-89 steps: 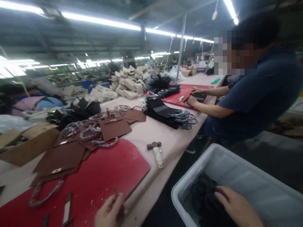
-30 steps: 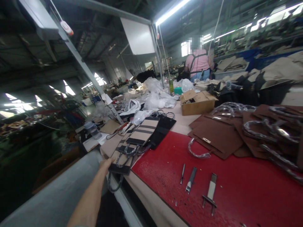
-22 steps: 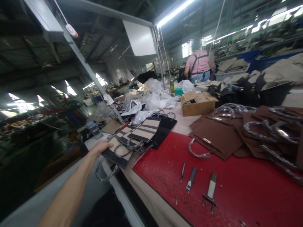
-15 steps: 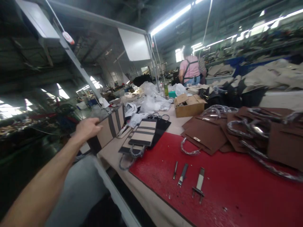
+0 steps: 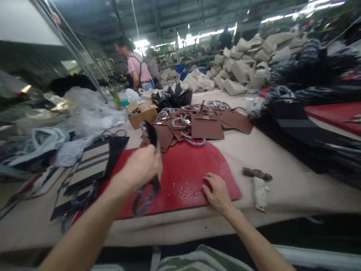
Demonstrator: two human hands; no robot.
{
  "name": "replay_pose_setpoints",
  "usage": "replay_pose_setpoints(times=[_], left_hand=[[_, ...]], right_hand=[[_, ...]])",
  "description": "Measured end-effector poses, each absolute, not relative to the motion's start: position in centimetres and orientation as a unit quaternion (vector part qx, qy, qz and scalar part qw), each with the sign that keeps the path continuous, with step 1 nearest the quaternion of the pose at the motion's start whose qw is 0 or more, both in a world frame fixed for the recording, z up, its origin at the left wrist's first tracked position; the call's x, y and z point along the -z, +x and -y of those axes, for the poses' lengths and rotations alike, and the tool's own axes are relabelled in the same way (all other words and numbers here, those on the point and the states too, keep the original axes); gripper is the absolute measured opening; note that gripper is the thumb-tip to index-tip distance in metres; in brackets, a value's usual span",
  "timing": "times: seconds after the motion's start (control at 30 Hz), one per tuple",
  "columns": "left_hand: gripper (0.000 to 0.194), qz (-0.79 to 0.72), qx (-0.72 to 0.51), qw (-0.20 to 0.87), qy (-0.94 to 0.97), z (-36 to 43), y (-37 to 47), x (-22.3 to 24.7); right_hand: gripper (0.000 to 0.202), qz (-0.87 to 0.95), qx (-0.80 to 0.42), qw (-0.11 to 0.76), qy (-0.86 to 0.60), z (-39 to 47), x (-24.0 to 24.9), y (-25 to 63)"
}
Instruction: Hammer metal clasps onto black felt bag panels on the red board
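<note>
My left hand [image 5: 145,163] is closed on a bag panel [image 5: 153,137], dark and seen nearly edge-on, held above the red board [image 5: 180,169]. A plastic-wrapped loop handle [image 5: 142,201] hangs below that hand, blurred by motion. On the board's right part rests my right hand [image 5: 217,192], its fingers apart and nothing in them. Small crumbs lie beside its fingertips. Right of this hand is a hammer [image 5: 258,177] with a pale wrapped grip. Striped beige-and-black panels [image 5: 90,165] with wrapped handles lie left of the board.
Brown bag panels [image 5: 207,128] with wrapped handles are piled at the board's far edge. Behind them stand a cardboard box [image 5: 142,114] and black bags. Stacked black panels [image 5: 299,131] fill the right. Plastic film [image 5: 87,109] is heaped at left. A person in pink [image 5: 139,69] stands beyond.
The view has swung right. My left hand has come from the striped piece at the far left to above the red board, with a panel in it. My right hand has come into view.
</note>
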State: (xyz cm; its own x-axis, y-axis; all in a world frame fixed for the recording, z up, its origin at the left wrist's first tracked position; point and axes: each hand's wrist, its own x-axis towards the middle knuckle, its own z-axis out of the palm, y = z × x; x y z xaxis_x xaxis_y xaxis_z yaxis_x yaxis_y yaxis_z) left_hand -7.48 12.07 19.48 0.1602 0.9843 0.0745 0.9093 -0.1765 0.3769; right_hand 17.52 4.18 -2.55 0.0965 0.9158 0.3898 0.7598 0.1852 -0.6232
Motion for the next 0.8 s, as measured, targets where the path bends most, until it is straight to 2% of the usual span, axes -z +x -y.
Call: replay_pose_setpoints(times=[0.07,0.13,0.27,0.33,0.43,0.5,0.57,0.67,0.8], left_hand=[[0.018,-0.530,-0.136,0.284,0.787,-11.7,-2.1,-14.8],[0.021,-0.503,-0.193,0.333,0.774,-11.5,0.5,-10.5],[0.021,-0.535,-0.280,0.219,0.767,-11.1,-1.0,-5.1],[0.022,-0.516,-0.286,0.195,0.783,-10.7,-2.7,-3.7],[0.028,-0.479,-0.257,0.190,0.818,-10.3,-4.1,-2.1],[0.031,-0.464,-0.226,0.166,0.840,-10.5,-4.0,-1.1],[0.037,-0.469,-0.193,0.136,0.851,-11.1,-3.4,-0.1],[0.050,-0.496,-0.153,0.118,0.847,-11.6,-2.5,0.9],[0.062,-0.402,-0.134,0.175,0.889,-7.2,-2.8,1.1]], right_hand=[[0.031,0.603,-0.181,0.450,-0.634,-2.9,2.1,17.6],[0.033,0.548,-0.238,0.479,-0.643,-1.5,1.7,17.8],[0.029,0.444,-0.315,0.526,-0.654,0.3,0.8,18.1],[0.031,0.317,-0.412,0.572,-0.634,0.5,0.4,18.1],[0.024,0.093,-0.588,0.619,-0.512,0.0,-0.3,18.2],[0.020,0.002,-0.655,0.623,-0.428,-0.4,-0.7,18.4],[0.021,-0.019,-0.671,0.616,-0.412,-0.8,-0.9,18.6],[0.016,0.028,-0.643,0.605,-0.469,-1.3,-0.7,18.6],[0.018,0.073,-0.602,0.609,-0.511,-1.2,0.1,18.1]])
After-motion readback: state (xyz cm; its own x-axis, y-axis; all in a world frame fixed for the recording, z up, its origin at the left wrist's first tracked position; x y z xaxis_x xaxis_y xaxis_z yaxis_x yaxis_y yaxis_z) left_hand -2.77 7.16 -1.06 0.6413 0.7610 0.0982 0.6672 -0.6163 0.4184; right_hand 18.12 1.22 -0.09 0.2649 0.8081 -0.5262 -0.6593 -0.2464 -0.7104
